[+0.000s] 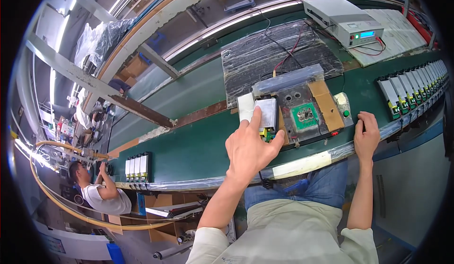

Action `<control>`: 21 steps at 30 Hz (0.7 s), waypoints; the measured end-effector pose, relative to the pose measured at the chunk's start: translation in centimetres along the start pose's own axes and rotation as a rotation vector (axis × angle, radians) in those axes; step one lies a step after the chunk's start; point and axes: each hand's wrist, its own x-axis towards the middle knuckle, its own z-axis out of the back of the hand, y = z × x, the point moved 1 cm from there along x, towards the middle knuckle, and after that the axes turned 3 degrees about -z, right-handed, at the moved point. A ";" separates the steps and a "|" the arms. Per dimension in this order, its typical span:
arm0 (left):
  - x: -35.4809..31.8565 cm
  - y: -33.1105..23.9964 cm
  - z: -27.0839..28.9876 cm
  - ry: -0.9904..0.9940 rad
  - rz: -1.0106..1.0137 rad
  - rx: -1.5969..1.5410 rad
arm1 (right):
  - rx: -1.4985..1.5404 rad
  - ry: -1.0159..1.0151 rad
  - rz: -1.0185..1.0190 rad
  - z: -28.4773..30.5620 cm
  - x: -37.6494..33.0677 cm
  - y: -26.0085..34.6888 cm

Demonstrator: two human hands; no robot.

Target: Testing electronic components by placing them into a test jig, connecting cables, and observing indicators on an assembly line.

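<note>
My left hand [253, 145] reaches over the near side of a test fixture [326, 134]. Its index finger lies stretched on the silver face of a small black-framed module [268, 110], and the thumb spreads out beside the yellow and green parts at the module's lower end. The other left fingers are partly hidden. At the bench edge, right of the fixture, rests my right hand [367, 136], fingers loosely bent, nothing visible in them. A small box with a green button [346, 114] sits just left of it. The fixture carries a green circuit board [305, 116] and brown cardboard strips [326, 105].
A row of similar modules [411, 91] stands on the green bench at right, a smaller group [137, 167] at left. Behind the fixture, leads run across a black marbled board [279, 51] to a white bench instrument [347, 25]. A co-worker [101, 190] sits at far left.
</note>
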 end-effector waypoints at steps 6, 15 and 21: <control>1.3 -2.0 -1.3 0.089 0.095 0.047 | -0.003 -0.037 0.023 0.0 0.2 0.3; -0.3 0.6 -0.8 0.021 0.011 -0.048 | -0.019 -0.006 0.004 0.0 0.0 0.1; -4.3 4.9 -1.9 -0.101 -0.150 -0.541 | 0.071 0.062 -0.099 0.0 0.8 -0.6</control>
